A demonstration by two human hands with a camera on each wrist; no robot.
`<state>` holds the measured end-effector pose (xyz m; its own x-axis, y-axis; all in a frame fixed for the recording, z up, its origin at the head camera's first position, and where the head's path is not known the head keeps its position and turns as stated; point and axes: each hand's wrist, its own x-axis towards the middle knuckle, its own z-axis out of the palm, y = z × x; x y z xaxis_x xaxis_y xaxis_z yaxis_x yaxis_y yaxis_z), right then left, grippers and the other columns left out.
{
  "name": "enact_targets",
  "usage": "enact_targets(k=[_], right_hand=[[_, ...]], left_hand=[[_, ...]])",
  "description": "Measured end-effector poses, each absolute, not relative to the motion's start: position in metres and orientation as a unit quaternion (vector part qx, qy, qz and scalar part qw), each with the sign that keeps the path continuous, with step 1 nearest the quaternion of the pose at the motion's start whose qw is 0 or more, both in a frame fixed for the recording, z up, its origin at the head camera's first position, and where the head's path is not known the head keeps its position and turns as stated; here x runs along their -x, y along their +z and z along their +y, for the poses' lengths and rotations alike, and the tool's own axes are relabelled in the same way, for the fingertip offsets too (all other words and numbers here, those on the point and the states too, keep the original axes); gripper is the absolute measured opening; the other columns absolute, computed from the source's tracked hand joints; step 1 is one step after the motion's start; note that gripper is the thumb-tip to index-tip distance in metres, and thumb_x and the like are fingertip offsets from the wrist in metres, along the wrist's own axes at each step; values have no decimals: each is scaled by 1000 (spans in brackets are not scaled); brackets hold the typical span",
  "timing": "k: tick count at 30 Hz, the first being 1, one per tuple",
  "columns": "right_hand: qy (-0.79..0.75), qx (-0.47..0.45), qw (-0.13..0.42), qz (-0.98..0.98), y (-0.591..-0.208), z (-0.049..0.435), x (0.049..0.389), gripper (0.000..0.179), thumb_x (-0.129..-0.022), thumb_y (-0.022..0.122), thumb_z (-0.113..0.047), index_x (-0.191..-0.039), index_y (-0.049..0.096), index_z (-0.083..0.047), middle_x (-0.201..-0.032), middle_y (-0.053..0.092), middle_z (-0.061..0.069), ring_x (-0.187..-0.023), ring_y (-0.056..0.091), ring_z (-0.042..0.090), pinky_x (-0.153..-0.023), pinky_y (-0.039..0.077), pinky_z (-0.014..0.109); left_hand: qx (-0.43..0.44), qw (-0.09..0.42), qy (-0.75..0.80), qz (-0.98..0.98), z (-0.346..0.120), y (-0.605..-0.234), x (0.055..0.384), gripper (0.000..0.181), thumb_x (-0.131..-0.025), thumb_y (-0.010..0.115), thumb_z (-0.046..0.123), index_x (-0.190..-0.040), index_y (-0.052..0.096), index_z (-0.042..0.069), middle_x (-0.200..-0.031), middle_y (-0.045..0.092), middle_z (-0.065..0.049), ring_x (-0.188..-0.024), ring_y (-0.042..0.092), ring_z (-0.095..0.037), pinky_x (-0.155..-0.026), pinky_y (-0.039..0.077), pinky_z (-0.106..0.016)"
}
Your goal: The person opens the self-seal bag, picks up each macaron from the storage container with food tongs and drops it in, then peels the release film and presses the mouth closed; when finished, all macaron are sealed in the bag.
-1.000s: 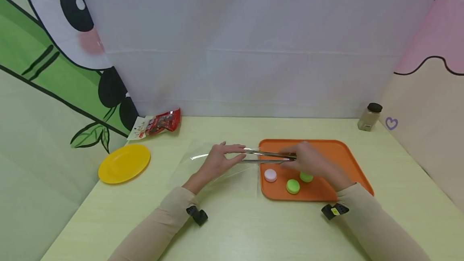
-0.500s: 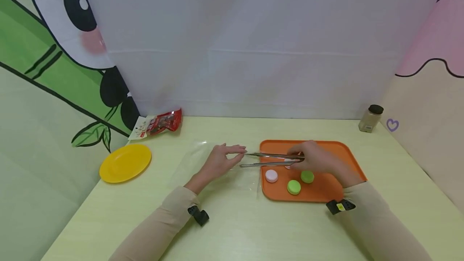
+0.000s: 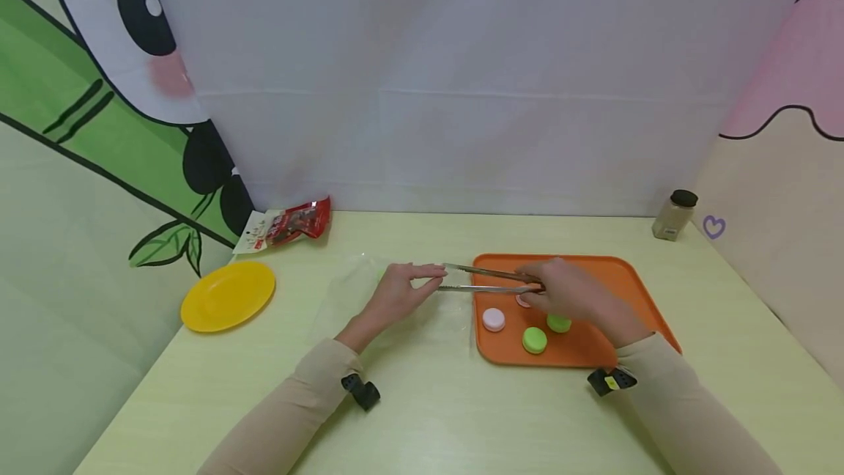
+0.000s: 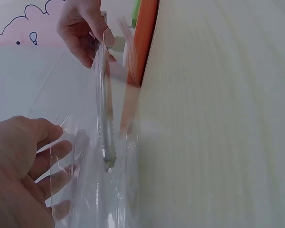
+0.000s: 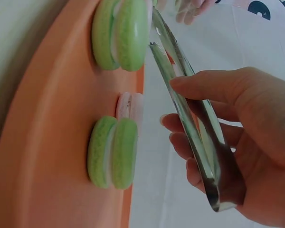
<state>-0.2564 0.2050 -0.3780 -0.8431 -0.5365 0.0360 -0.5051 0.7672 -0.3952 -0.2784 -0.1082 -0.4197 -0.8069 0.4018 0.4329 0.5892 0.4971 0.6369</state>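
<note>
My left hand (image 3: 407, 295) is at the mouth of a clear plastic bag (image 4: 97, 190), its thumb and fingers spread apart against the film. Metal tongs (image 5: 194, 128) are in my right hand (image 3: 570, 292), thumb on one arm and fingers on the other. The tong arms stand apart, and no macaron shows between their tips. In the left wrist view those tips reach inside the bag's mouth. On the orange tray (image 3: 633, 299) lie a pink macaron (image 3: 493, 319), a green macaron (image 3: 534, 341) and another green macaron (image 3: 559, 323). A further pink macaron (image 3: 523, 300) is partly covered by my right hand.
A yellow plate (image 3: 227, 297) lies at the table's left edge. Behind it rests a red and white snack packet (image 3: 297, 223). At the back right corner stands a jar (image 3: 674, 216) with a black lid. A printed cloth (image 3: 422, 94) hangs behind the table.
The tongs drew back to the right, then returned left toward the bag with their arms wider apart. My left hand has hardly moved, and the macarons on the tray lie as before.
</note>
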Motion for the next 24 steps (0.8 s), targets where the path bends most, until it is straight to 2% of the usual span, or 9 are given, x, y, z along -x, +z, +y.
enact_targets(k=[3, 8, 13, 17, 21, 24], right_hand=[[-207, 272, 18, 940, -378, 204, 256, 40, -93, 73, -18, -129, 65, -2, -112, 71, 8, -79, 62, 10, -70, 54, 33], [-209, 282, 9, 936, -378, 204, 257, 35, -92, 74, -17, -123, 68, -3, -106, 71, 5, -78, 62, 10, -69, 54, 33], [-239, 279, 60, 928, -366, 221, 255, 27, -91, 74, -15, -117, 72, -7, -94, 70, -3, -71, 58, 13, -63, 50, 31], [-229, 269, 99, 930, -345, 254, 252, 38, -90, 75, -20, -121, 69, 0, -99, 71, 2, -79, 60, 14, -69, 53, 32], [-228, 259, 125, 930, -338, 297, 251, 40, -86, 79, -27, -116, 73, -1, -97, 71, -1, -80, 61, 13, -71, 53, 30], [-269, 251, 137, 920, -344, 327, 252, 34, -85, 81, -23, -111, 75, -3, -90, 72, -4, -76, 61, 13, -67, 52, 27]], left_hand=[[287, 128, -405, -858, -109, -419, 279, 17, -91, 74, 10, -107, 80, 8, -109, 74, -5, -104, 71, -22, -104, 44, -55], [284, 144, -403, -858, -110, -419, 279, 17, -90, 74, 9, -106, 80, 8, -106, 75, -5, -101, 72, -23, -101, 46, -54], [281, 140, -407, -858, -110, -418, 277, 17, -90, 74, 9, -106, 80, 6, -106, 75, -5, -100, 72, -24, -103, 44, -57], [282, 139, -411, -856, -110, -417, 277, 17, -91, 73, 10, -107, 79, 7, -106, 75, -6, -100, 72, -24, -104, 42, -58], [281, 142, -413, -855, -109, -417, 277, 17, -91, 73, 9, -107, 79, 6, -106, 75, -5, -101, 72, -23, -102, 46, -53], [280, 143, -417, -853, -110, -417, 277, 17, -90, 74, 8, -106, 80, 6, -105, 76, -5, -100, 72, -23, -99, 49, -51]])
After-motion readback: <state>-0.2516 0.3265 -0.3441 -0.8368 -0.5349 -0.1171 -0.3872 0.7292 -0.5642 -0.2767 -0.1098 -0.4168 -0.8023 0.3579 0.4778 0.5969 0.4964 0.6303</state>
